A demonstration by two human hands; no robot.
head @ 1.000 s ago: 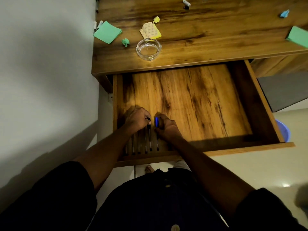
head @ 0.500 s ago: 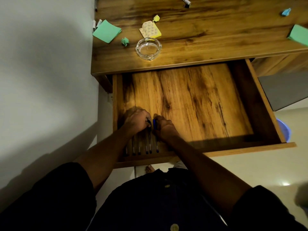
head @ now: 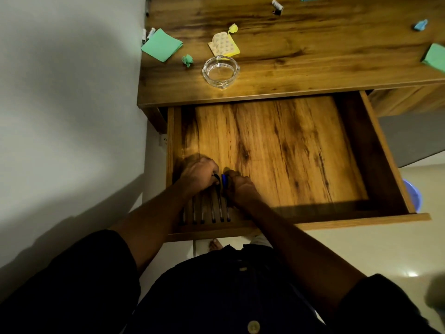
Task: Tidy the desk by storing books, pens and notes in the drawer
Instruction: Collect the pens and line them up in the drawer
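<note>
The wooden drawer (head: 380, 150) is pulled out below the desk top (head: 313, 56). Several pens (head: 213, 209) lie side by side in its front left corner, tips toward me. My left hand (head: 198, 175) curls over the far ends of the left pens, by a black cap. My right hand (head: 240, 189) grips the pen with the blue cap (head: 225, 180) at the right end of the row. On the desk lie a green note pad (head: 161, 45), a yellow note pad (head: 224, 45), crumpled green paper (head: 187, 61) and a second green pad (head: 435, 56).
A glass ashtray (head: 221, 71) stands near the desk's front edge. A crumpled blue note (head: 421, 25) and a small cylinder (head: 277, 7) lie farther back. A white wall runs along the left. A blue bucket (head: 413, 194) sits on the floor right of the drawer.
Both hands stay on the pens' far ends and have drawn slightly closer together. The pens in the row look a little more even.
</note>
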